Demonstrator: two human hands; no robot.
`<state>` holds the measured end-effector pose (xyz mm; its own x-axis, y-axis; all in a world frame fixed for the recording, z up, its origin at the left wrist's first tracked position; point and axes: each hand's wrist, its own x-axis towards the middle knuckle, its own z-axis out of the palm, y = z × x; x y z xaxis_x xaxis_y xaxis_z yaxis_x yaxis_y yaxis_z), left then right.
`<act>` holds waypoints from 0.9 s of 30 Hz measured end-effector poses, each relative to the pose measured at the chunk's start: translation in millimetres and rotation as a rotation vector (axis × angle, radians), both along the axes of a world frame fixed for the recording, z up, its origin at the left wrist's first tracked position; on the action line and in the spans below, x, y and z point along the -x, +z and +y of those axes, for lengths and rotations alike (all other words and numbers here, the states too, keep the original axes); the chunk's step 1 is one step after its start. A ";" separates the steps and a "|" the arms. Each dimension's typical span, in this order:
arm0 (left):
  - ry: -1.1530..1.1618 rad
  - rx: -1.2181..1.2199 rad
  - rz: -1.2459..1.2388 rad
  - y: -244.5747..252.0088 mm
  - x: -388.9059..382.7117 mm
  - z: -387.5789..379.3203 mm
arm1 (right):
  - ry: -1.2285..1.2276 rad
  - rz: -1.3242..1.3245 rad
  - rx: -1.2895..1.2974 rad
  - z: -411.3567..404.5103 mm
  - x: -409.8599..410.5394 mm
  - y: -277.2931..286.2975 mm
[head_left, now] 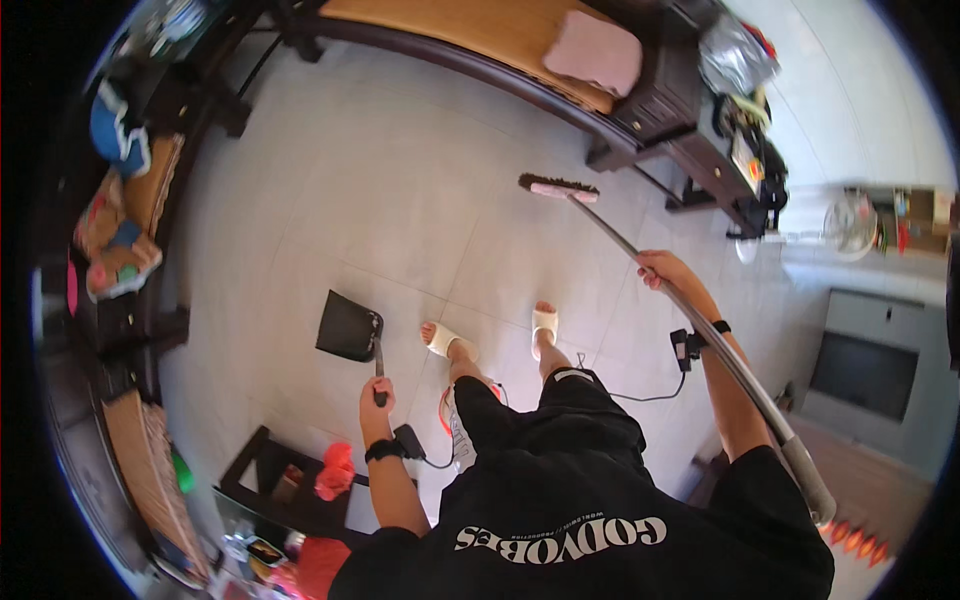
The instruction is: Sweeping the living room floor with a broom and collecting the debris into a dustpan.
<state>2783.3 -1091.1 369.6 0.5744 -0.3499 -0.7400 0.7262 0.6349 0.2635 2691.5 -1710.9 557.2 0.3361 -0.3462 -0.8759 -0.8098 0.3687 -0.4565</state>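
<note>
My left hand [377,401] grips the short handle of a black dustpan [347,326], whose pan lies left of my feet, its mouth facing left. A few pale specks show near the handle end of the pan. In my right hand [660,271] is the grey metal pole of a long-handled broom [561,187]. The broom's head, pale pink with dark bristles, is out ahead of me near the wooden bench. Its pole runs back along my right forearm to a thick grey grip by my shoulder. Broom head and dustpan are well apart on the tiled floor [375,187].
A dark wooden bench [465,52] with an orange-brown mat and a pink cushion [594,52] spans the far side. More dark wooden seating [142,225] lines the left. Behind my left arm stands a low table [277,480] with a red plastic bag [335,470]. Cables hang from both wrists.
</note>
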 end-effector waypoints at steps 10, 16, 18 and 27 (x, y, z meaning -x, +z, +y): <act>0.069 0.103 0.635 116.5 -15.9 -68.6 | -0.066 0.002 -0.018 -97.5 103.2 -51.5; -0.032 -0.226 0.201 205.8 41.0 -155.4 | 0.441 -0.173 0.096 -141.6 42.0 -118.6; -0.473 -0.536 -0.287 212.1 59.9 -172.8 | 0.701 -0.156 0.163 -143.2 4.9 -142.6; 0.031 -0.218 0.629 207.7 82.4 -198.6 | 0.770 -0.287 0.031 -143.9 -65.3 -202.8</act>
